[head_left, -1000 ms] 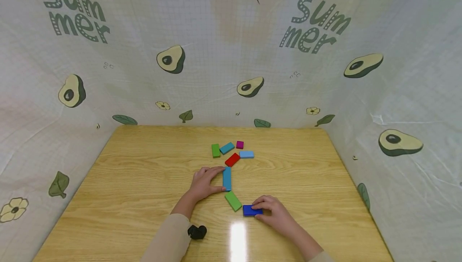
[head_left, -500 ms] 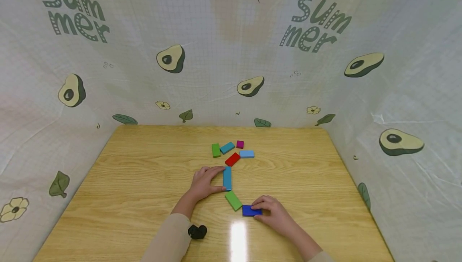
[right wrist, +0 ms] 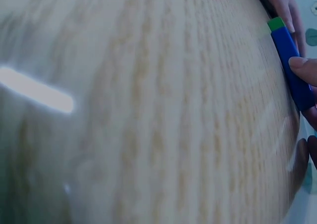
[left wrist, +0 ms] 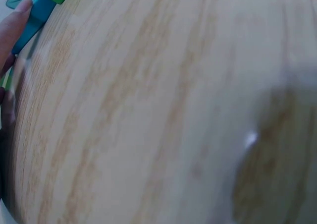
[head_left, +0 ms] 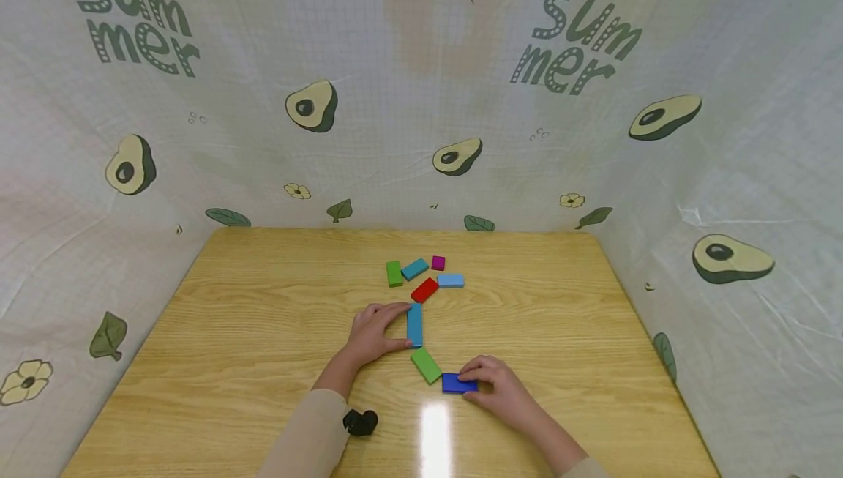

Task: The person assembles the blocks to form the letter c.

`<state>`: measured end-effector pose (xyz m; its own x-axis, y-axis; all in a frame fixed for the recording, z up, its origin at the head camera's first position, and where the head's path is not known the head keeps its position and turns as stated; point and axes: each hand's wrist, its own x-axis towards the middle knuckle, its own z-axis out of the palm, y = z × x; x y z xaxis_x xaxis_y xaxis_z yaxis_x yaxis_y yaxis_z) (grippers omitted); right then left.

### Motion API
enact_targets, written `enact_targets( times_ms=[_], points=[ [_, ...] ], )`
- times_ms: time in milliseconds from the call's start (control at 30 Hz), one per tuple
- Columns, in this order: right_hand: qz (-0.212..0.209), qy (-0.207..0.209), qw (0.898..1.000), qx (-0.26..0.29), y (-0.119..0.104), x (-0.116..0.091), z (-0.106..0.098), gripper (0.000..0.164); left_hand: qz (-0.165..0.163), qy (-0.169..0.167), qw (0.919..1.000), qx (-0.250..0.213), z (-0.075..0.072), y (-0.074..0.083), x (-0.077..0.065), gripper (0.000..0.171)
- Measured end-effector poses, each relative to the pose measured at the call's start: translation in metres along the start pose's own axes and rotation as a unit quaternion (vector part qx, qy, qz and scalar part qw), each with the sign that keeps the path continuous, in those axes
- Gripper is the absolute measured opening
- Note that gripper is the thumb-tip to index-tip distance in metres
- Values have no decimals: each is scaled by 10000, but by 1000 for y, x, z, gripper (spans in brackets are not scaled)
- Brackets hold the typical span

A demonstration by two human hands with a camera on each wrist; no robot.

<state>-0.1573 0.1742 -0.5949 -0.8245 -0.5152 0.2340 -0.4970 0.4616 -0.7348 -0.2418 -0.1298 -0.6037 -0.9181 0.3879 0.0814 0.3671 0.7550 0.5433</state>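
In the head view my left hand (head_left: 371, 333) holds a long teal-blue block (head_left: 414, 326) by its two ends, thumb at the near end and index finger at the far one. The left wrist view shows the thumb against the teal block (left wrist: 35, 18). My right hand (head_left: 499, 389) pinches a dark blue block (head_left: 454, 383) at its right part between thumb and fingers. Between these two lies a slanted green block (head_left: 426, 365), its corners right at both of them. In the right wrist view the dark blue block (right wrist: 291, 65) lies flat under the thumb.
Beyond the teal block lie a red block (head_left: 424, 290), a light blue block (head_left: 451, 281), a small magenta cube (head_left: 438, 263), a shorter teal block (head_left: 415, 269) and another green block (head_left: 394, 274). A printed cloth (head_left: 382, 170) borders the wooden table (head_left: 263, 280) behind and at the sides.
The right hand has slid the dark blue block slightly left, up to the green block's near corner. The left hand keeps its place on the teal block.
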Motion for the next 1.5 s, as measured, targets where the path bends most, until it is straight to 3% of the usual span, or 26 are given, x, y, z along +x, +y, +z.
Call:
enact_targets(
  times_ms=[233,467,633,933,1500],
  points=[
    [-103,74,9999,-80,-1,0,-1,26,-3,3,10000,-45,0,1,0,75],
    [180,245,9995,-98,-2,17,-13,23,92,89,9999,-59,-1,2,0,75],
    [220,417,9983,-331,-3,39,-24,21,26,18,10000,-23,-2,1,-1,76],
    [826,689,9942,88,0,86,-39,22,29,13,10000,-42,-1,0,-2,75],
    [1093,291,9933,-229,14,166,-33,23,48,16,9999,89,0,0,-2,74]
  ],
)
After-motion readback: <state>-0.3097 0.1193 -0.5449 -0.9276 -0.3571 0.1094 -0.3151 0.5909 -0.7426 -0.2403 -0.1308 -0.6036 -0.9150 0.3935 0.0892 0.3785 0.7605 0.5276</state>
